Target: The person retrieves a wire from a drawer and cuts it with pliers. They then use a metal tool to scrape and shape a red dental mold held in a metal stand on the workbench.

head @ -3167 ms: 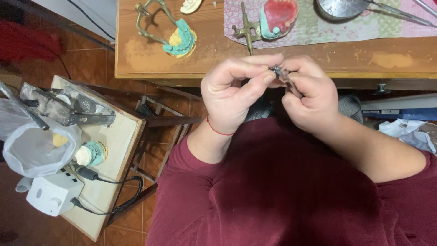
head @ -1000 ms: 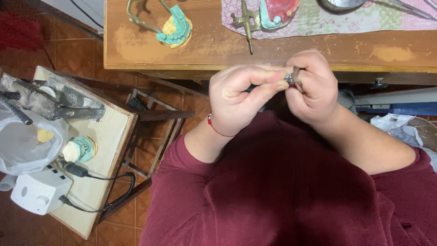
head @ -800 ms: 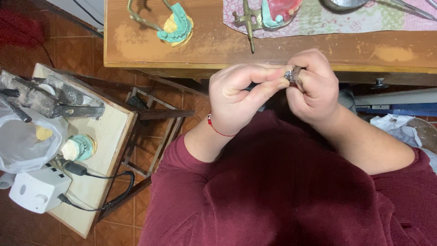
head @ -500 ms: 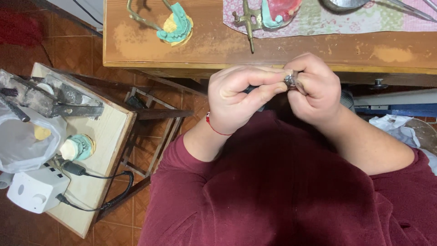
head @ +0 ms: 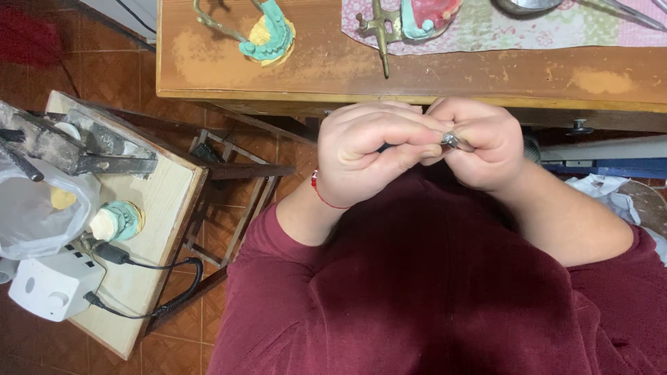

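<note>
On the low side board beside the person, a clear plastic bag holds something yellowish, too blurred to tell; a white box with a black cable lies just beside it. Farther out, the left hand and right hand meet in front of the chest, fingers curled tight, pinching a small metal piece between their fingertips. Beyond the hands, the wooden table bears a green-and-yellow dental cast and a patterned cloth.
</note>
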